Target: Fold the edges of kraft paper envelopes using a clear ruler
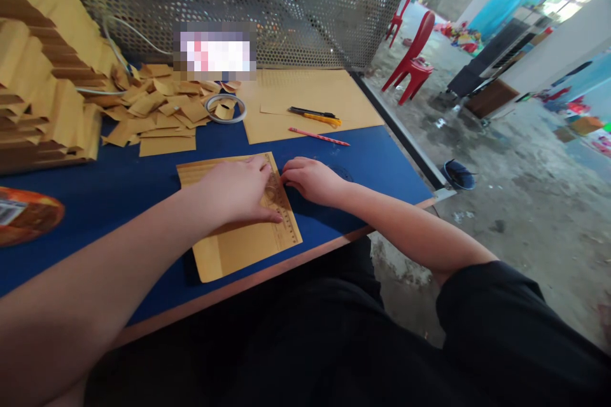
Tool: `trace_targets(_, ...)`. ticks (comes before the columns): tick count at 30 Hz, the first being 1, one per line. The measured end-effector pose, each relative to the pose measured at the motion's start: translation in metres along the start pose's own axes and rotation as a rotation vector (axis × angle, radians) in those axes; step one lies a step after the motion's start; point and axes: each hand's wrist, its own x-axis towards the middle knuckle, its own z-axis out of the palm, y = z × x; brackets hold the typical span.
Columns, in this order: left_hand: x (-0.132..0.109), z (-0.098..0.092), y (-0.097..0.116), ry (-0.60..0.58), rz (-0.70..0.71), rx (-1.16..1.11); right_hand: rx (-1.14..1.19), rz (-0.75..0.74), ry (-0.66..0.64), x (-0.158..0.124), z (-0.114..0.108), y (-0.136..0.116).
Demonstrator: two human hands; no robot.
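Note:
A brown paper envelope (233, 252) lies at a slant on the blue tabletop, near its front edge. Along its right side rests a clear ruler (287, 224) with dark markings. My left hand (233, 191) presses down on the ruler and paper, thumb and fingers spread apart. Just off the envelope's right edge is my right hand (315, 181), its fingers curled and pressed together at the paper's edge. Whatever may be between those fingertips is hidden.
Folded brown paper stacks (57, 108) stand left, beside loose paper pieces (162, 105) and a tape roll (225, 109). A yellow cutter (324, 119), dark pen (310, 112) and red pencil (319, 136) lie behind my hands. Perforated metal panel (286, 6) borders the back.

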Motion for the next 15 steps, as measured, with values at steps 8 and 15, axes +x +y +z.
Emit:
trace_targets(8,0.002,0.004,-0.004,0.012,0.013,-0.005,-0.012,-0.081,0.007,-0.016,0.004,-0.005)
trace_targets(15,0.002,0.002,-0.001,0.004,-0.001,-0.046,-0.054,-0.117,0.023,-0.03,0.009,-0.012)
